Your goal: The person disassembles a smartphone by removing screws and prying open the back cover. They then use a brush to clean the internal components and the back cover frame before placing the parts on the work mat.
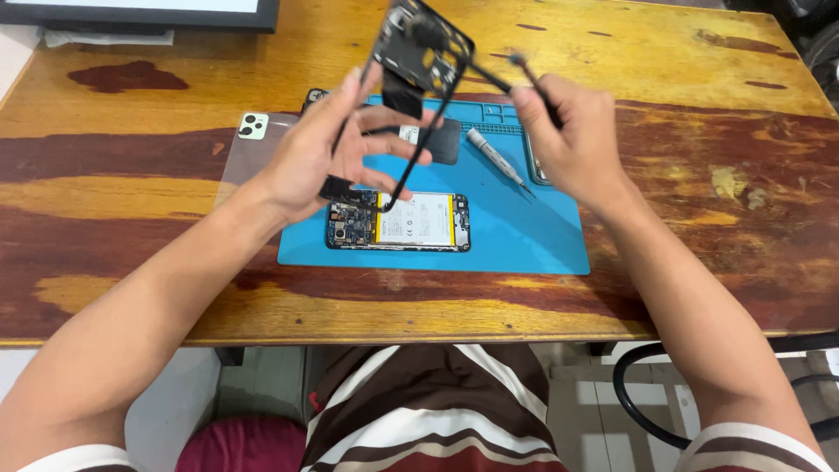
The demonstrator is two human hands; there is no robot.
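Nearest, at 6 o'clock, a lap in a brown and white striped shirt (419,411), with two bare arms going up from the bottom corners. Just past the table edge, a wooden table (699,218) with dark and yellow streaks. On it, a blue mat (524,236). Lying flat on the mat near its front edge, an opened phone body (399,222) with a white and yellow battery showing. Above that, toward 11 o'clock, the left hand (328,157), fingers closed around the lower part of a thin black phone frame (418,79), lifted off the mat and tilted. At 1 o'clock, the right hand (572,140), pinched shut on a thin black tool (498,79) whose tip touches the frame's top corner. Between the hands, on the mat, a grey screwdriver (496,157) lying flat. At 10 o'clock, a clear back cover (253,149) with a camera block. Farthest off, at 11 o'clock, a dark framed screen (140,13).
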